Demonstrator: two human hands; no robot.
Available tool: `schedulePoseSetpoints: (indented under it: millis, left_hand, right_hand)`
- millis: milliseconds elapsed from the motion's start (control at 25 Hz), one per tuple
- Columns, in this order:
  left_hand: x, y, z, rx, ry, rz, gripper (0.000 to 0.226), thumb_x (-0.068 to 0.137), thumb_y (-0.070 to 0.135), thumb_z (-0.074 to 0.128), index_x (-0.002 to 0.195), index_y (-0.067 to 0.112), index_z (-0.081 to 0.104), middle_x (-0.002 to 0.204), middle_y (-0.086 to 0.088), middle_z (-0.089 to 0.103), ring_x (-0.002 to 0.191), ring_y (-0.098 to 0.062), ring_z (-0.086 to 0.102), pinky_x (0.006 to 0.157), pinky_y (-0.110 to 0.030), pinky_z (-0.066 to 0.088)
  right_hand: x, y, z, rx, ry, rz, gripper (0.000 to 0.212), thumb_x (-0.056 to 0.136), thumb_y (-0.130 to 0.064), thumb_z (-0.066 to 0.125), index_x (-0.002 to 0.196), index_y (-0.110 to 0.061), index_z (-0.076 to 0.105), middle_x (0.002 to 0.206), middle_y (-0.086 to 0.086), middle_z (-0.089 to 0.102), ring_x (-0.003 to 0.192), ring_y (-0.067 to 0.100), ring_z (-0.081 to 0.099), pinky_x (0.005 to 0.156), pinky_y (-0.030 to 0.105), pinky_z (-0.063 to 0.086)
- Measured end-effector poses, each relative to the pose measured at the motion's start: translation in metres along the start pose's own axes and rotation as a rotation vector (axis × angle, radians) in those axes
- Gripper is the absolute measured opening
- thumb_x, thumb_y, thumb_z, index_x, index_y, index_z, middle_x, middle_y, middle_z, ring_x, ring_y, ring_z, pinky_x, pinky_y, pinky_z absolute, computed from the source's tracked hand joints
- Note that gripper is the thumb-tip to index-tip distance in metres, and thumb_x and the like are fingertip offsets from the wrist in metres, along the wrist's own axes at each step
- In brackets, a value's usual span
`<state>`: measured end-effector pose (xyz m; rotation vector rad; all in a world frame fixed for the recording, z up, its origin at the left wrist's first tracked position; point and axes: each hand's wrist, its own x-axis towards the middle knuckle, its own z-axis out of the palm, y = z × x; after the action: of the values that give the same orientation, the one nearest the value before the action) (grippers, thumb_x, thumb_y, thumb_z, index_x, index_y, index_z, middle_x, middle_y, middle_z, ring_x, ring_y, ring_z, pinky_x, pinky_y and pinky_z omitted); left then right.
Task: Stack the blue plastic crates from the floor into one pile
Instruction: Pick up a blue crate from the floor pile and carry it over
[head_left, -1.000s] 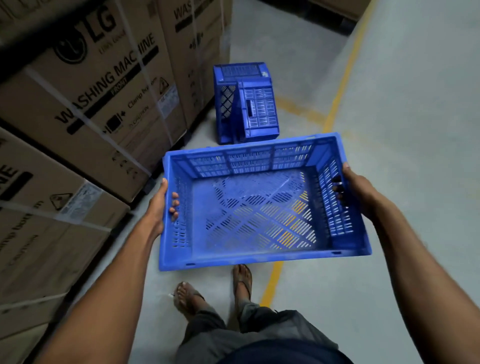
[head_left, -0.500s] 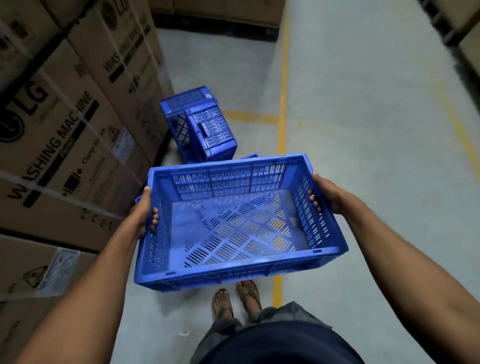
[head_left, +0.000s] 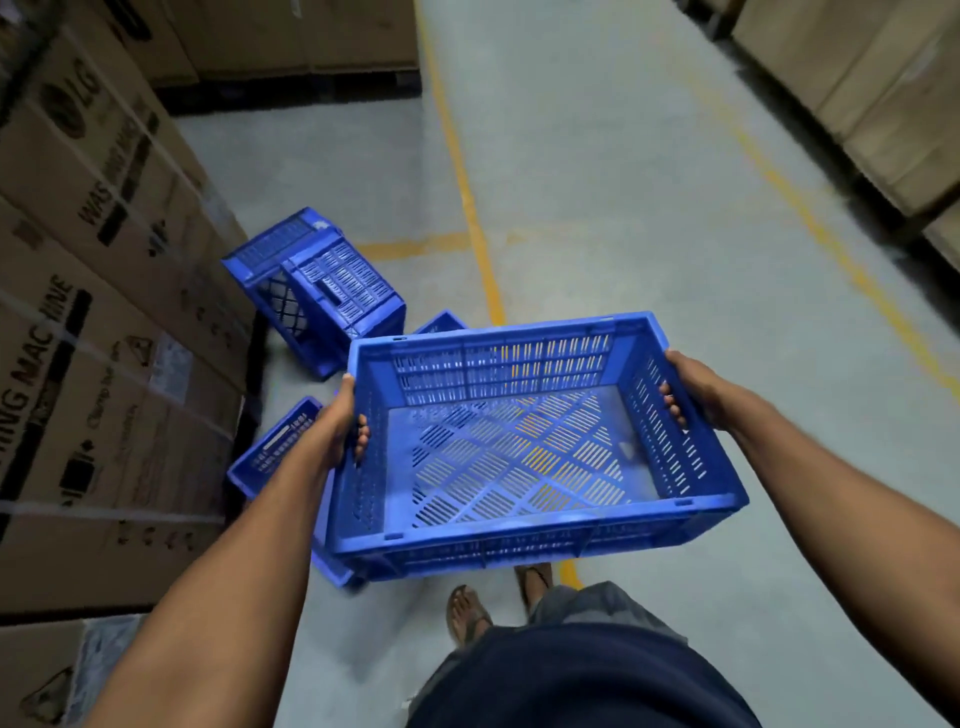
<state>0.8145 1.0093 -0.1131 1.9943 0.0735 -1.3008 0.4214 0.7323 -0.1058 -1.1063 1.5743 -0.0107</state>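
Grey concrete warehouse floor (head_left: 649, 218), yellow lines. My left hand (head_left: 337, 431) and right hand (head_left: 693, 387) grip end handles of empty blue slotted plastic crate (head_left: 519, 452), held above floor. Tipped blue crate (head_left: 317, 291) beside cardboard washing-machine boxes (head_left: 93, 322); another blue crate (head_left: 275, 457) below carried one.

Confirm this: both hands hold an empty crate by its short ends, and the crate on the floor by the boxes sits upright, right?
Not quite. In the head view, the left hand and right hand do hold the empty crate by its short ends, but the floor crate by the boxes lies tipped on its side, not upright.
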Motion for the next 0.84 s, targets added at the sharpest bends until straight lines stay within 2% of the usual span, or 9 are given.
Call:
schedulePoseSetpoints:
  millis: [160, 240, 280, 320, 360, 440, 560, 760, 840]
  left_hand:
    - [0.007, 0.025, 0.056, 0.131, -0.036, 0.099, 0.076, 0.090, 0.082, 0.025, 0.060, 0.014, 0.041, 0.042, -0.005, 0.042, 0.029, -0.018, 0.036, 0.039, -0.021, 0.029]
    - [0.004, 0.039, 0.092, 0.168, -0.005, 0.155, 0.079, 0.087, 0.081, 0.030, 0.068, 0.009, 0.054, 0.050, -0.009, 0.053, 0.037, -0.021, 0.049, 0.046, -0.028, 0.038]
    - [-0.004, 0.046, 0.115, 0.207, 0.041, 0.196, 0.082, 0.088, 0.080, 0.032, 0.081, 0.005, 0.064, 0.065, -0.015, 0.065, 0.054, -0.027, 0.062, 0.055, -0.035, 0.047]
    - [-0.012, 0.051, 0.137, 0.261, 0.109, 0.244, 0.087, 0.090, 0.079, 0.032, 0.101, 0.001, 0.070, 0.092, -0.023, 0.072, 0.081, -0.035, 0.070, 0.072, -0.042, 0.052]
    - [-0.020, 0.056, 0.159, 0.331, 0.175, 0.301, 0.091, 0.093, 0.077, 0.029, 0.119, -0.003, 0.067, 0.118, -0.028, 0.068, 0.107, -0.041, 0.066, 0.090, -0.045, 0.050]
    - [-0.034, 0.063, 0.205, 0.445, 0.214, 0.412, 0.097, 0.097, 0.074, 0.020, 0.130, -0.007, 0.061, 0.136, -0.032, 0.057, 0.125, -0.046, 0.055, 0.103, -0.048, 0.043]
    - [-0.056, 0.074, 0.282, 0.450, 0.220, 0.573, 0.097, 0.098, 0.073, 0.017, 0.121, -0.008, 0.065, 0.129, -0.037, 0.059, 0.121, -0.049, 0.056, 0.100, -0.051, 0.042]
    - [-0.100, 0.093, 0.419, 0.437, 0.139, 0.776, 0.085, 0.105, 0.060, 0.023, 0.105, -0.014, 0.066, 0.112, -0.042, 0.061, 0.110, -0.052, 0.057, 0.091, -0.049, 0.041]
    - [-0.104, 0.105, 0.471, 0.425, 0.044, 0.786, 0.084, 0.103, 0.064, 0.025, 0.089, -0.006, 0.069, 0.094, -0.035, 0.065, 0.098, -0.047, 0.062, 0.088, -0.048, 0.045]
  right_hand:
    - [-0.016, 0.045, -0.044, 0.099, 0.209, 0.007, 0.060, 0.095, -0.069, 0.036, 0.076, -0.014, 0.048, 0.059, 0.004, 0.046, 0.043, 0.019, 0.037, 0.043, 0.022, 0.031]
    - [-0.028, 0.069, -0.066, 0.169, 0.346, -0.007, 0.062, 0.092, -0.070, 0.040, 0.077, -0.012, 0.055, 0.061, 0.005, 0.052, 0.046, 0.021, 0.041, 0.048, 0.025, 0.034]
    - [-0.034, 0.083, -0.080, 0.205, 0.430, -0.014, 0.064, 0.092, -0.070, 0.041, 0.076, -0.011, 0.058, 0.062, 0.006, 0.055, 0.048, 0.022, 0.045, 0.050, 0.028, 0.037]
    - [-0.039, 0.097, -0.091, 0.224, 0.514, -0.024, 0.066, 0.093, -0.070, 0.041, 0.073, -0.010, 0.061, 0.064, 0.007, 0.059, 0.050, 0.024, 0.050, 0.053, 0.030, 0.042]
    - [-0.045, 0.110, -0.102, 0.230, 0.592, -0.034, 0.069, 0.093, -0.071, 0.038, 0.071, -0.011, 0.063, 0.066, 0.008, 0.064, 0.054, 0.027, 0.057, 0.057, 0.033, 0.047]
    - [-0.054, 0.135, -0.126, 0.239, 0.730, -0.040, 0.077, 0.092, -0.076, 0.030, 0.070, -0.013, 0.068, 0.075, 0.013, 0.071, 0.070, 0.032, 0.067, 0.071, 0.039, 0.054]
    - [-0.061, 0.174, -0.172, 0.290, 0.867, -0.035, 0.083, 0.093, -0.076, 0.024, 0.079, -0.011, 0.073, 0.089, 0.018, 0.072, 0.089, 0.036, 0.066, 0.073, 0.037, 0.044]
    - [-0.063, 0.223, -0.265, 0.421, 1.041, -0.047, 0.085, 0.091, -0.079, 0.021, 0.076, -0.010, 0.068, 0.081, 0.013, 0.071, 0.082, 0.034, 0.064, 0.070, 0.037, 0.046]
    - [-0.063, 0.240, -0.308, 0.467, 1.062, -0.020, 0.083, 0.091, -0.079, 0.024, 0.074, -0.012, 0.068, 0.076, 0.008, 0.070, 0.076, 0.032, 0.063, 0.069, 0.037, 0.047]
